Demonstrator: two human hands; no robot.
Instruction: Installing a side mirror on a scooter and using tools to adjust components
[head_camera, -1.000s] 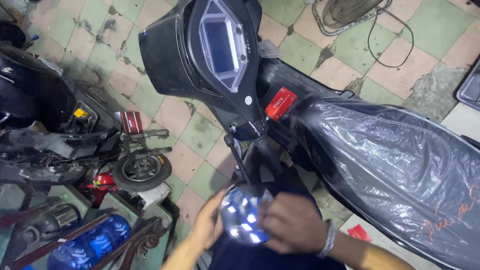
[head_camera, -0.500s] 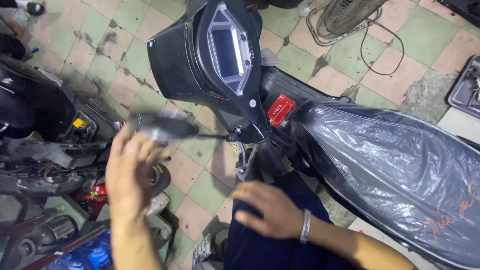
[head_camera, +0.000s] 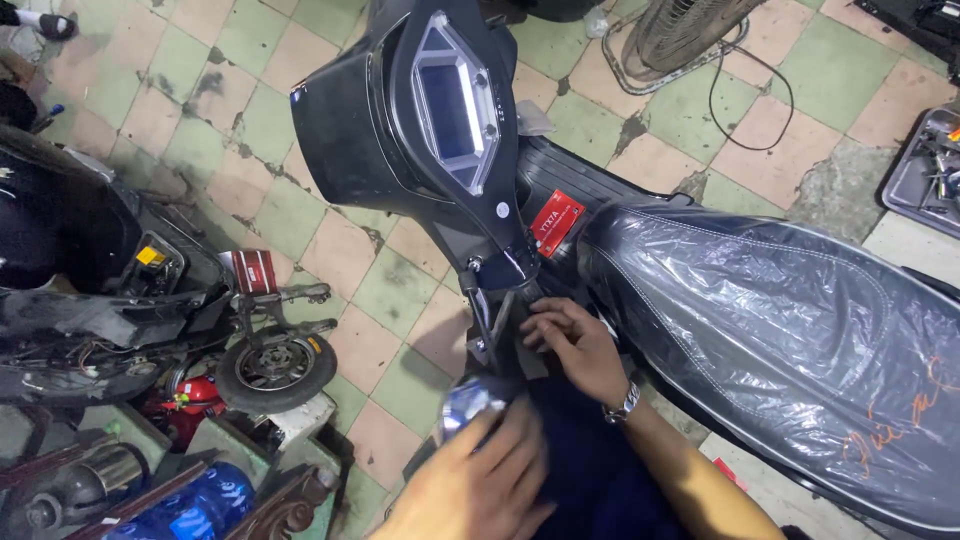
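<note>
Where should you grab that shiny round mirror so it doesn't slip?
Probably by its rim, not the glass. The round mirror sits at the low end of a thin black stem, with the left hand already cupping it from below. Coming from underneath, fingers around the edge, suits its rounded shape. The right hand rests by the stem's base near the scooter's dash.

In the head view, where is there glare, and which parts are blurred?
Head view: glare on the plastic-wrapped seat and the display screen; the left hand and the shiny round part it holds are motion-blurred; the right hand and the tiled floor look sharp.
</note>
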